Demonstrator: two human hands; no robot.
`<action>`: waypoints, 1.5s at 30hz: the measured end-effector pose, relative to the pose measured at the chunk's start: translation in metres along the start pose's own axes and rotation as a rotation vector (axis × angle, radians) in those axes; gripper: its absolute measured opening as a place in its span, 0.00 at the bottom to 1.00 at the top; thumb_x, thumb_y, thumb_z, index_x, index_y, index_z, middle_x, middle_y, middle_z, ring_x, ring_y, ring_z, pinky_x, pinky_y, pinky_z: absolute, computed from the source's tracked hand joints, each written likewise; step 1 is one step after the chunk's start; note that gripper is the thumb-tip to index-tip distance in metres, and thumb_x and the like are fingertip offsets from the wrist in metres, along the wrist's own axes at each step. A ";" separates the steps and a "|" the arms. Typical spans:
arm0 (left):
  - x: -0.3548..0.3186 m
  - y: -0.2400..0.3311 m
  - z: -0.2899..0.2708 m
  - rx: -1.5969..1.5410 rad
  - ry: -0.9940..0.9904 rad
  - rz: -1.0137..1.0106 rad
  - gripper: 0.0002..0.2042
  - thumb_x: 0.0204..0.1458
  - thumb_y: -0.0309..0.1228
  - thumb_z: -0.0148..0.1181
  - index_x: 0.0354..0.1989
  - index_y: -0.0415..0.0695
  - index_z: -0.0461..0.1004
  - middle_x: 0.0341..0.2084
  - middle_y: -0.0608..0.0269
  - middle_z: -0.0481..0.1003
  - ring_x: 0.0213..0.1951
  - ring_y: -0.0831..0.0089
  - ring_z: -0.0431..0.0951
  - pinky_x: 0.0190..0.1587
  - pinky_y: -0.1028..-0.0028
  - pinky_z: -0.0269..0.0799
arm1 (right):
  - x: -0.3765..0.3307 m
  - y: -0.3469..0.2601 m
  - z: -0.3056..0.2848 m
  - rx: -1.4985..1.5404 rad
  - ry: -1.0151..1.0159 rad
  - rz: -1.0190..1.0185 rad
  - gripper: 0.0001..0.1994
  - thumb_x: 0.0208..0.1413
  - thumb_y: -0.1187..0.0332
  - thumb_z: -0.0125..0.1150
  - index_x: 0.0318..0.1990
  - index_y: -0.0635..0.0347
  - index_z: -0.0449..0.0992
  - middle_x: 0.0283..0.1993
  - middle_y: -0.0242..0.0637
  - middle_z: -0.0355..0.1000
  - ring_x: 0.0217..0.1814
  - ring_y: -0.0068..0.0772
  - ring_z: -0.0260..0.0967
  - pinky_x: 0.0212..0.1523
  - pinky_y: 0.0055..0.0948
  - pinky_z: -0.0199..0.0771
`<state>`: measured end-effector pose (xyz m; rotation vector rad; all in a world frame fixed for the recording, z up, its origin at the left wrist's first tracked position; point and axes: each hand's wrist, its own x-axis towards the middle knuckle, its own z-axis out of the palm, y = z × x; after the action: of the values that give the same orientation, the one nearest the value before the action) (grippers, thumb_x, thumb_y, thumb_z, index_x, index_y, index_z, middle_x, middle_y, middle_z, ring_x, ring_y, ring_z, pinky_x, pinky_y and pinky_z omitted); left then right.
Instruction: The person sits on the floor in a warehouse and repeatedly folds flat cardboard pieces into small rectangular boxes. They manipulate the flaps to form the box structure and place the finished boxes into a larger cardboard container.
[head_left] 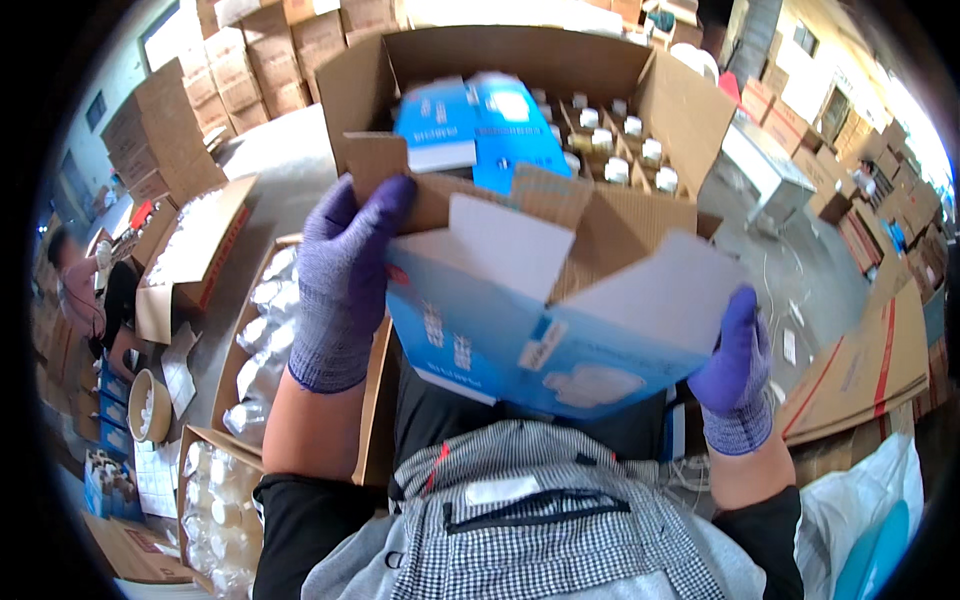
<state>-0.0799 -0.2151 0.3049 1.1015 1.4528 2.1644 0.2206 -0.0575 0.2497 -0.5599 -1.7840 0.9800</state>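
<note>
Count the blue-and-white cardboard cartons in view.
3. One open blue-and-white cardboard carton is held between the left hand and right hand. Two more lie side by side inside the big brown shipping box. Others may be hidden.

We hold a small carton (540, 340) between our left hand (345, 280) and right hand (738, 365), near of a large open box (690, 110) with bottles (630, 150) in its far right and two cartons (480, 125) in its left.

Two gloved hands (345, 285) — three blue cartons (520, 340) — one big cardboard box (640, 220)
</note>
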 end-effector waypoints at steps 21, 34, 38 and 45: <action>-0.036 0.003 0.037 0.744 -1.003 0.531 0.22 0.34 0.43 0.74 0.36 0.43 0.82 0.44 0.51 0.77 0.51 0.53 0.76 0.49 0.60 0.75 | -0.047 -0.045 -0.003 -0.110 -0.414 -0.397 0.17 0.51 0.66 0.66 0.48 0.60 0.77 0.44 0.37 0.73 0.41 0.37 0.70 0.47 0.39 0.71; -0.083 -0.041 0.046 0.163 -0.492 -0.097 0.23 0.56 0.44 0.56 0.48 0.34 0.77 0.37 0.53 0.79 0.41 0.68 0.79 0.47 0.69 0.74 | -0.046 -0.061 0.009 -0.477 -0.851 -0.510 0.29 0.44 0.38 0.67 0.41 0.54 0.83 0.44 0.37 0.78 0.41 0.37 0.75 0.42 0.39 0.72; -0.082 -0.031 0.050 0.095 -0.467 -0.197 0.22 0.55 0.43 0.57 0.47 0.35 0.78 0.36 0.54 0.79 0.40 0.68 0.79 0.46 0.70 0.74 | -0.030 -0.046 -0.017 -0.281 -0.745 -0.479 0.20 0.54 0.50 0.63 0.44 0.57 0.80 0.45 0.37 0.76 0.39 0.33 0.73 0.42 0.37 0.73; -0.068 -0.015 0.069 0.036 -0.721 -0.067 0.20 0.54 0.40 0.59 0.47 0.35 0.78 0.33 0.56 0.79 0.35 0.71 0.80 0.40 0.73 0.75 | 0.047 0.040 -0.017 -0.074 -0.603 0.107 0.21 0.68 0.51 0.51 0.57 0.55 0.75 0.56 0.40 0.74 0.48 0.27 0.72 0.49 0.28 0.73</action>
<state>0.0135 -0.2059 0.2760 1.5915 1.1577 1.4477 0.2146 0.0062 0.2456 -0.4327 -2.3477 1.2507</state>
